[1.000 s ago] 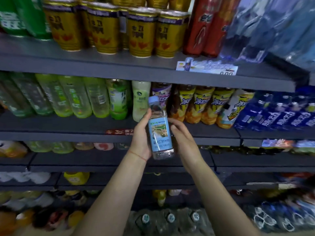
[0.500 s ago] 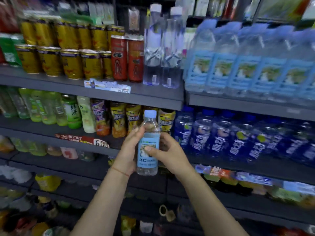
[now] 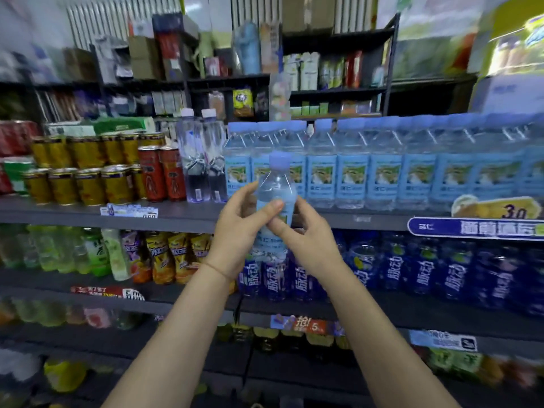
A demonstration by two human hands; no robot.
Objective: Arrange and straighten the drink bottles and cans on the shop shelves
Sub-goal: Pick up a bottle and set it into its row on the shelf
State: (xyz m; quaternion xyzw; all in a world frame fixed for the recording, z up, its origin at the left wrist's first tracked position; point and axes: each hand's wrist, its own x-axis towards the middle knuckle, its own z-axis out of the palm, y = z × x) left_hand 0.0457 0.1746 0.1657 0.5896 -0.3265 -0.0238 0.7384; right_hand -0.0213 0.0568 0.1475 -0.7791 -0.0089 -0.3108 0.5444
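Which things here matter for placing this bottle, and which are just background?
In play:
held water bottle
left hand
right hand
matching blue-label water row

Background:
gold cans
red cans
dark blue bottles

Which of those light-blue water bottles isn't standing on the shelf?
The water bottle held by the left hand and right hand; its lookalikes stand in a shelf row.

I see a clear water bottle (image 3: pixel 275 198) with pale blue cap and label, gold cans (image 3: pixel 88 184), red cans (image 3: pixel 162 173), and dark blue bottles (image 3: pixel 424 269), possibly white-lettered.
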